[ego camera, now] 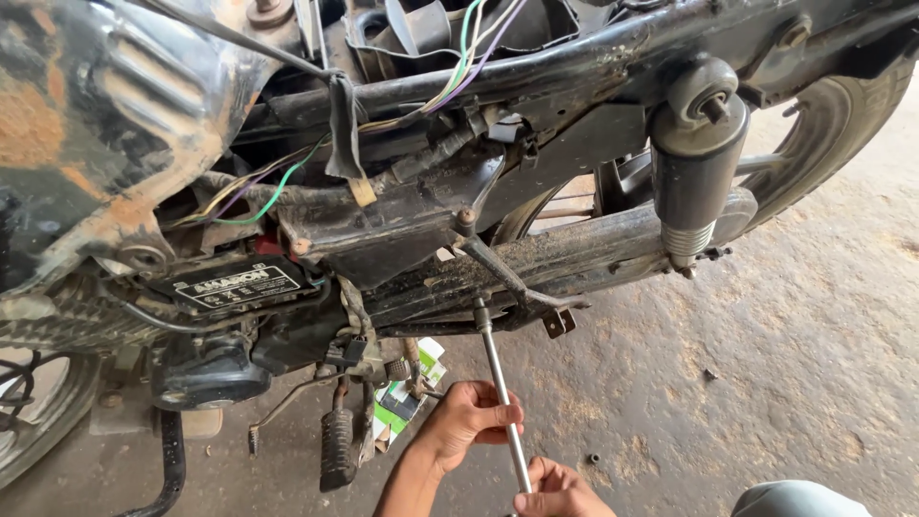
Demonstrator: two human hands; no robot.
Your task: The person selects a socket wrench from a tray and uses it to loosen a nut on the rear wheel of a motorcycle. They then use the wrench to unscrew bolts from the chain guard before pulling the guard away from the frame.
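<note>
While we crouch beside the motorcycle (536, 182), both our hands are clamped on a long steel wrench (502, 383). Our left hand (469, 417) wraps its middle, and our right hand (558, 490) grips its lower end at the frame's bottom edge. The wrench slants up to a bolt under the swingarm (593, 254), near the footrest bracket (558, 321). A shock absorber (694, 168) stands to the right, a battery (239, 285) to the left, and a green-and-white box (407, 397) lies on the floor (766, 383).

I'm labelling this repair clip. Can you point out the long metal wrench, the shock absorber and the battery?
Long metal wrench (500, 378), head view, middle of its shaft.
Shock absorber (696, 168), head view, its dark upper body.
Battery (239, 285), head view, its labelled side.
</note>
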